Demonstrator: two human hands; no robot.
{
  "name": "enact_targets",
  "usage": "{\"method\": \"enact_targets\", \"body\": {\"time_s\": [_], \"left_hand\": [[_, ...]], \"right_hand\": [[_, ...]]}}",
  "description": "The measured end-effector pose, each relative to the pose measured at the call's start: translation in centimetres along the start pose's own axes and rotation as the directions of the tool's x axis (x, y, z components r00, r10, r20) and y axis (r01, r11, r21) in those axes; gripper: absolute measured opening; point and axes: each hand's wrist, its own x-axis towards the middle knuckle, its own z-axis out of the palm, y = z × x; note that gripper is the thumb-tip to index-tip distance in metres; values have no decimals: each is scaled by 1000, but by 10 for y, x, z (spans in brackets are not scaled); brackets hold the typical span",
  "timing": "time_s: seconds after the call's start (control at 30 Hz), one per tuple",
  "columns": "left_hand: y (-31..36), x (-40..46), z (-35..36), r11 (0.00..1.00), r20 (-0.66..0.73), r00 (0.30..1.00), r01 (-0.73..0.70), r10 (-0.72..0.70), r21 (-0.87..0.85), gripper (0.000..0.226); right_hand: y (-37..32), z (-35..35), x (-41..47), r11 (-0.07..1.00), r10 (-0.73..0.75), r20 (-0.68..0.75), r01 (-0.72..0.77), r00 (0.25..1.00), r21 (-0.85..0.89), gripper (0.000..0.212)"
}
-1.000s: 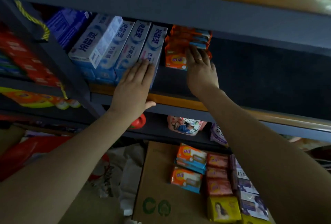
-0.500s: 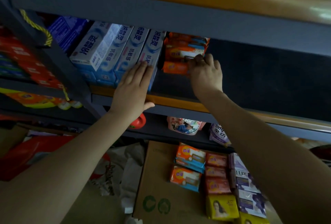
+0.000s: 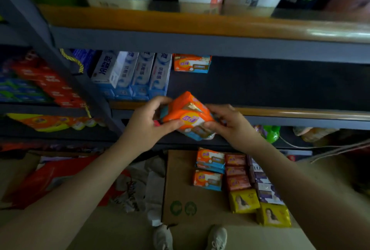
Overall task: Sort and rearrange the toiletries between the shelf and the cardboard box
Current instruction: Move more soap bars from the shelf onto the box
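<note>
Orange soap packs (image 3: 188,116) held by both hands before toothpaste boxes (image 3: 138,75).

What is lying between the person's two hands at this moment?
In the head view, a stack of orange soap packs, tilted, gripped by the left hand and right hand.

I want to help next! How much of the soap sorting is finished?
Partly done. Some orange soap packs sit on the shelf beside the toothpaste boxes. Both hands, left and right, grip another orange bundle. Many soaps wait on the cardboard box.
</note>
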Motion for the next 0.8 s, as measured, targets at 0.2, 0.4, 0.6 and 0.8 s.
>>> {"method": "enact_targets", "body": {"time_s": [0.2, 0.4, 0.6, 0.8], "left_hand": [[8, -18, -9, 986, 147, 977, 160, -153, -36, 36], [0, -29, 1, 722, 253, 820, 572, -514, -388, 6], [-5, -39, 16, 418, 456, 631, 767, -627, -487, 25], [4, -45, 28, 414, 640, 403, 899, -654, -143, 53]], "right_hand": [[-21, 21, -26, 895, 271, 65, -276, 960, 350, 29], [-53, 17, -41, 808, 407, 25, -373, 913, 456, 20], [-71, 9, -64, 805, 403, 68, -389, 913, 448, 36], [-64, 11, -72, 788, 552, -81, -486, 830, 378, 34]]}}
